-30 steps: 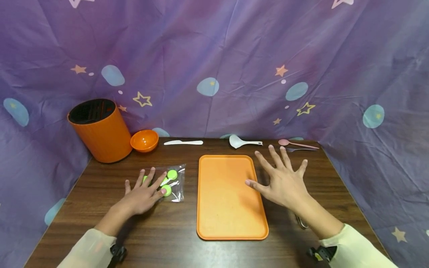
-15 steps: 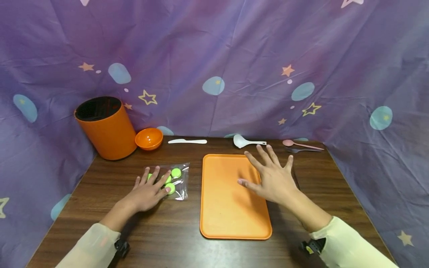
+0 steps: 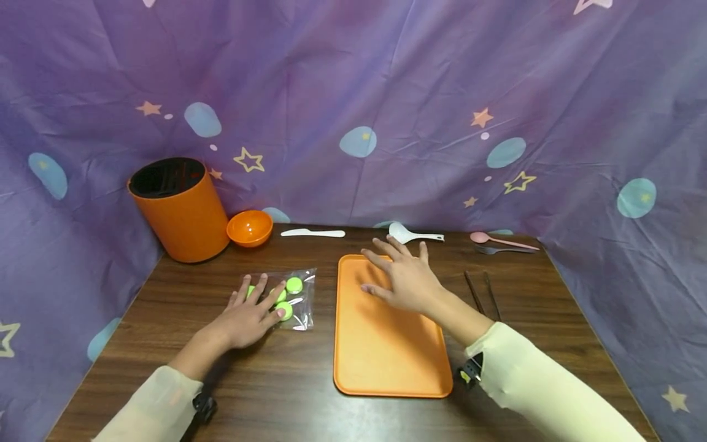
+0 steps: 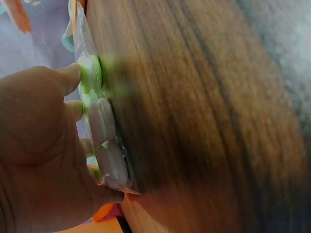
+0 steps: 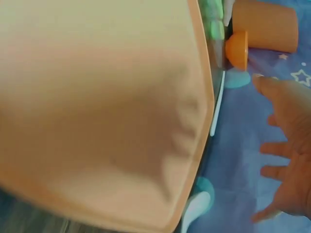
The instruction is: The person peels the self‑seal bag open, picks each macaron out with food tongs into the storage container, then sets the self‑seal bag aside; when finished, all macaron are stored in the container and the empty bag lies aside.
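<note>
My left hand [image 3: 245,319] lies with spread fingers on a clear plastic bag [image 3: 305,301] at the left. Inside it are several bright green round pieces [image 3: 294,285], whose pale sides show in the left wrist view. There the fingertips [image 4: 73,77] touch the bag from above, straight and not curled round it. Over the upper part of an orange tray [image 3: 386,362] hovers my right hand [image 3: 405,279], fingers apart and holding nothing. Its shadow falls on the tray surface in the right wrist view.
Along the back are an orange knife block [image 3: 185,215], an orange bowl [image 3: 250,229], a white knife [image 3: 313,233], a white ladle [image 3: 414,235], a pink spoon [image 3: 502,240] and a grey fork [image 3: 505,250]. Two thin dark rods [image 3: 493,298] run toward my right forearm, which hides their near ends.
My right hand has moved left, from the tray's right edge to above its upper part, uncovering the dark rods. The left hand stays on the bag. The head view has shifted slightly.
</note>
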Motion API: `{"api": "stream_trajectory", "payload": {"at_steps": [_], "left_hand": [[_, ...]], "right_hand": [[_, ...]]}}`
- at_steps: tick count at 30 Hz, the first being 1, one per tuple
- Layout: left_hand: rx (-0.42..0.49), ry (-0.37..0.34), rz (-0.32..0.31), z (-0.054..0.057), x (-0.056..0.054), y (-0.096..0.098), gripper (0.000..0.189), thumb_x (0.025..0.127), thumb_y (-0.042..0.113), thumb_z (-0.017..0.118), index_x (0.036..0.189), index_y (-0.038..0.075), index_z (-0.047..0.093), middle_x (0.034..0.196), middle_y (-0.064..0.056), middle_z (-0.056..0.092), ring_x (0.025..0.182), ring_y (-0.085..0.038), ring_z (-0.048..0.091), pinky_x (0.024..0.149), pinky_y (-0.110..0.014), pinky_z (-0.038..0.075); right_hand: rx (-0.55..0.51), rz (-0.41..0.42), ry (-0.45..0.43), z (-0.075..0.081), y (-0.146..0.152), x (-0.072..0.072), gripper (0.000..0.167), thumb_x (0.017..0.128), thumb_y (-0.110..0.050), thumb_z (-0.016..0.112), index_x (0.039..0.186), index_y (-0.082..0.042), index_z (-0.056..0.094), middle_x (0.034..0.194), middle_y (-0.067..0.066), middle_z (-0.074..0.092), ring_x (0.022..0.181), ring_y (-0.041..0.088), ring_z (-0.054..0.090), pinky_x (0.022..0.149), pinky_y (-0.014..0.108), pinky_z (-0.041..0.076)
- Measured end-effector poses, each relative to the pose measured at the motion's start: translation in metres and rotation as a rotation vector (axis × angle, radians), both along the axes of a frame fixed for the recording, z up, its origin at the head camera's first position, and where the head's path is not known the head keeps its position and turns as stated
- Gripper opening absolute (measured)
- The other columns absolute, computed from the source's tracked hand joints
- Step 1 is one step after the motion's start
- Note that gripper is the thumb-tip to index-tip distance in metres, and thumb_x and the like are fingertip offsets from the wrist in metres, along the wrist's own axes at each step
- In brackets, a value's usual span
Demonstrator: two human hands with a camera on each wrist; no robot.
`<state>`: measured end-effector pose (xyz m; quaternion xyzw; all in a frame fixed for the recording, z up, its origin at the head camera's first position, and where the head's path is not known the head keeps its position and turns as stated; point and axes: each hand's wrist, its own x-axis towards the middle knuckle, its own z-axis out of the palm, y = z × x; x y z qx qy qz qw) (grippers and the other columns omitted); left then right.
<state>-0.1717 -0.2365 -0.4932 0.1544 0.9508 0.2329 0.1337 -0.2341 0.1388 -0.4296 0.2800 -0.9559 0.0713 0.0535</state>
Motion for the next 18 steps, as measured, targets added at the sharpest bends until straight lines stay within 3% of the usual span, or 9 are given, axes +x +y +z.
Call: {"api": "stream_trajectory", "payload": {"at_steps": [5, 10, 18], "left_hand": [[0.001, 0.019, 0.003, -0.003, 0.0, 0.0, 0.073, 0.115, 0.066, 0.034, 0.178, 0.03, 0.023, 0.183, -0.032, 0.004, 0.166, -0.066, -0.008, 0.123, -0.091, 0.003], [-0.002, 0.017, 0.012, -0.009, -0.003, -0.002, 0.074, 0.114, 0.07, 0.032, 0.178, 0.034, 0.022, 0.184, -0.03, 0.004, 0.166, -0.064, -0.01, 0.124, -0.09, 0.003], [-0.021, -0.024, 0.022, 0.001, -0.002, 0.0, 0.074, 0.115, 0.067, 0.034, 0.178, 0.031, 0.023, 0.184, -0.029, 0.001, 0.167, -0.062, -0.013, 0.127, -0.087, 0.001]], "right_hand": [[-0.016, 0.056, -0.033, -0.008, -0.021, -0.016, 0.068, 0.105, -0.055, 0.071, 0.164, -0.024, 0.056, 0.173, 0.005, 0.051, 0.166, 0.039, 0.038, 0.119, 0.092, 0.026], [-0.031, 0.107, -0.015, -0.016, -0.044, -0.026, 0.057, 0.106, -0.047, 0.074, 0.155, -0.018, 0.065, 0.157, 0.008, 0.067, 0.151, 0.037, 0.056, 0.119, 0.087, 0.035], [-0.058, 0.181, -0.045, -0.028, -0.076, -0.041, 0.038, 0.107, -0.034, 0.075, 0.14, -0.015, 0.076, 0.137, 0.006, 0.078, 0.128, 0.032, 0.068, 0.109, 0.073, 0.051]]}}
